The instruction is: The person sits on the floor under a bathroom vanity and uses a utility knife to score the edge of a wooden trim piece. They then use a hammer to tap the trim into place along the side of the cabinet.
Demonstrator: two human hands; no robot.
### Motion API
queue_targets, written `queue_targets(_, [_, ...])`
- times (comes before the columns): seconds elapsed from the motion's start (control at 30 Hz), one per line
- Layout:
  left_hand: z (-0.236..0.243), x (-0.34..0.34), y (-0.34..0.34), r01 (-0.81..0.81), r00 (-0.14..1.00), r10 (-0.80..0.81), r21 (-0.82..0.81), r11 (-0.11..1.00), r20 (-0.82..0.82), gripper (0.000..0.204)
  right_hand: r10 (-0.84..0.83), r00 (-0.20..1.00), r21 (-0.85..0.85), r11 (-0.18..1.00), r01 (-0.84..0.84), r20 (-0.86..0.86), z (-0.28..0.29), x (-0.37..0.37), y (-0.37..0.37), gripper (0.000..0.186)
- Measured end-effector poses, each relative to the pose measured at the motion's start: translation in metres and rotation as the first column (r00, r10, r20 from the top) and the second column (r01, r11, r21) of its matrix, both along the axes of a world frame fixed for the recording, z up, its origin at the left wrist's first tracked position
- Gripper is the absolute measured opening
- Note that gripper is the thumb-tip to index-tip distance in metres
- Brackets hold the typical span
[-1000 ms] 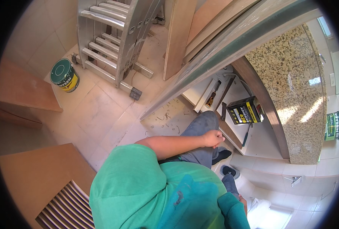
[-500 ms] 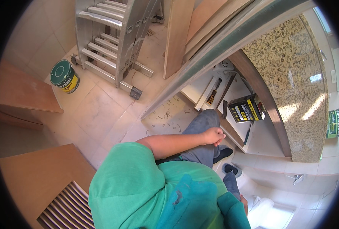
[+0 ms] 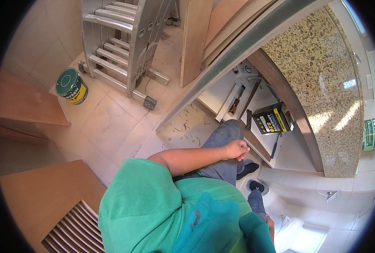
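My left hand (image 3: 237, 149) rests by my bent left knee, its fingers curled closed, and nothing shows in them. Low at the right, part of my right hand (image 3: 270, 223) shows beside my right leg; its fingers are mostly hidden by my sleeve. Beyond my left hand is an open cabinet with a white base. A black and yellow rectangular tin (image 3: 268, 120) stands in it. Left of the tin lies a hand tool with a black and orange handle (image 3: 234, 106). A dark narrow tool (image 3: 249, 119) is beside the tin, and a teal-handled tool (image 3: 275, 148) lies partly under it.
An aluminium ladder (image 3: 130, 55) stands at the far left beside a green lidded pail (image 3: 71, 86). Wood panels (image 3: 194, 42) lean at the back. A speckled granite counter (image 3: 318, 97) overhangs the cabinet at the right. A louvred wood panel (image 3: 48, 189) is at the near left.
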State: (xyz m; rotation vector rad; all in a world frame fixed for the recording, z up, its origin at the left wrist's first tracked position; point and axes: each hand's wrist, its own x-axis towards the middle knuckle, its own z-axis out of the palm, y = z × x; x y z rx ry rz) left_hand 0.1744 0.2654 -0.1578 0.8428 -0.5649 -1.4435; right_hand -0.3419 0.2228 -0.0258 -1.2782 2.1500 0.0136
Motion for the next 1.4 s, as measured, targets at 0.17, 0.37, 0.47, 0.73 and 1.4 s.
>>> queue_targets(0.17, [0.002, 0.001, 0.001, 0.001, 1.000, -0.001, 0.015, 1.000, 0.012, 0.028, 0.004, 1.000, -0.004, 1.000, -0.004, -0.017, 0.000, 0.002, 0.001, 0.065])
queue_targets(0.37, [0.003, 0.002, 0.001, 0.015, 1.000, -0.015, 0.022, 1.000, 0.011, 0.027, 0.039, 0.999, -0.013, 0.999, -0.039, -0.025, 0.000, 0.000, 0.000, 0.066])
queue_targets(0.47, [0.003, 0.004, 0.001, 0.049, 0.999, -0.049, 0.029, 0.998, 0.020, 0.025, 0.030, 1.000, -0.029, 0.999, -0.030, -0.001, -0.002, -0.004, 0.002, 0.066])
queue_targets(0.73, [0.001, 0.003, -0.001, 0.058, 0.998, -0.058, 0.023, 0.998, 0.007, 0.024, 0.052, 0.997, -0.029, 0.998, -0.054, -0.048, 0.009, 0.013, 0.009, 0.068])
queue_targets(1.4, [0.000, 0.005, 0.001, 0.053, 0.999, -0.053, 0.016, 0.998, -0.002, 0.025, -0.037, 0.999, -0.023, 0.999, 0.037, -0.036, -0.003, 0.000, 0.003, 0.068])
